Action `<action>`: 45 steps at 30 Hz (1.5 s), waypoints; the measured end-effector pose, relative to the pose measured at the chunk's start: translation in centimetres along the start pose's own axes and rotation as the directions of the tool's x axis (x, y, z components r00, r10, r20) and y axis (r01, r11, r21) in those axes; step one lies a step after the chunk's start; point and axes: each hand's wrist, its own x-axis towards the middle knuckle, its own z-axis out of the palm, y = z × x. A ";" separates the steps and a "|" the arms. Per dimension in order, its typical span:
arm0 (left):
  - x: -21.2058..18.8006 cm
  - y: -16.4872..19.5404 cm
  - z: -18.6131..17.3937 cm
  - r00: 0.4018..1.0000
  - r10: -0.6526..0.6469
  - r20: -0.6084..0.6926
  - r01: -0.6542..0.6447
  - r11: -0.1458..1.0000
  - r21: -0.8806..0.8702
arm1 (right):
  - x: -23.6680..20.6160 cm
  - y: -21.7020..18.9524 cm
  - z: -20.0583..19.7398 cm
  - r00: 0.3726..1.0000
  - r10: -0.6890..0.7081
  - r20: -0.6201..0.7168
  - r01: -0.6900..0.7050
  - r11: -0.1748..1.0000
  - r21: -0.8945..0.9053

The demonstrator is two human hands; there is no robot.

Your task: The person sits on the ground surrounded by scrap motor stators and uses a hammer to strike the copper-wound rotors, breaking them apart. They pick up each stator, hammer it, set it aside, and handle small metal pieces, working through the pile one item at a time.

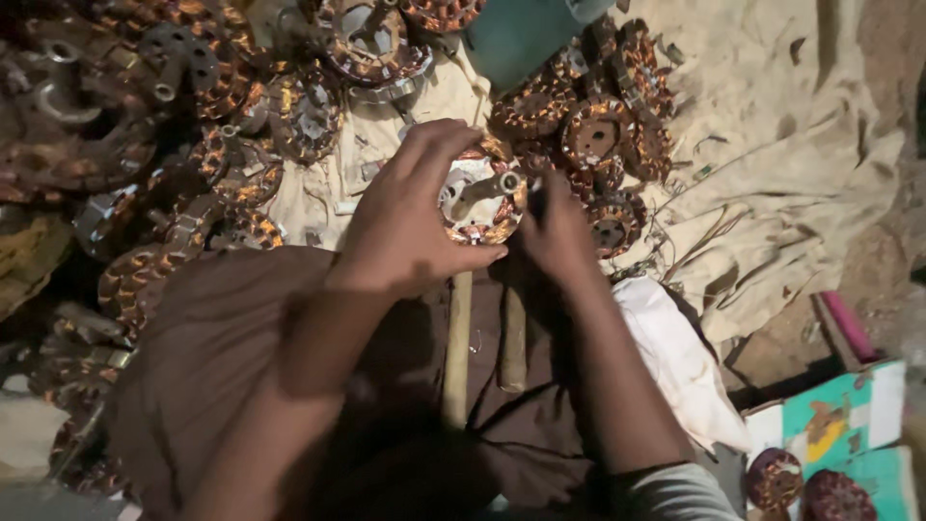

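Heaped copper-wound stators (174,106), two wooden handles (459,338), teal cylinder (516,39), beige cloth (772,125)

A flat teal, white and orange printed carton (844,415) lies at the lower right corner.

Crumpled beige cloth (772,125) over dirt floor (892,58), dim light

Left hand (410,217) fingers curled in a grip, right hand (558,232) clenched alongside
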 end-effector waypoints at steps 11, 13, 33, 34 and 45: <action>-0.9 0.4 -0.1 0.985 0.122 -0.125 -0.100 0.981 0.168 | -2.7 1.7 10.3 0.979 -0.089 0.183 0.135 0.956 -0.262; -1.0 0.3 -0.1 0.992 0.075 -0.106 -0.063 0.991 0.115 | -4.0 1.7 8.2 0.957 0.070 0.282 -0.138 0.964 0.229; -1.4 2.7 -1.4 0.992 -0.100 -0.073 0.107 0.988 0.107 | -18.4 -20.2 -19.8 0.877 0.140 -0.459 0.191 0.776 0.601; -1.5 2.8 -1.2 0.994 -0.021 -0.109 0.032 0.995 0.097 | -17.6 -20.6 -19.5 0.861 -0.305 -0.408 0.376 0.920 0.107; -1.8 3.7 -2.0 0.984 -0.177 -0.033 0.179 0.960 0.214 | -20.8 -27.3 -22.2 0.881 -0.281 -0.381 0.444 0.770 0.459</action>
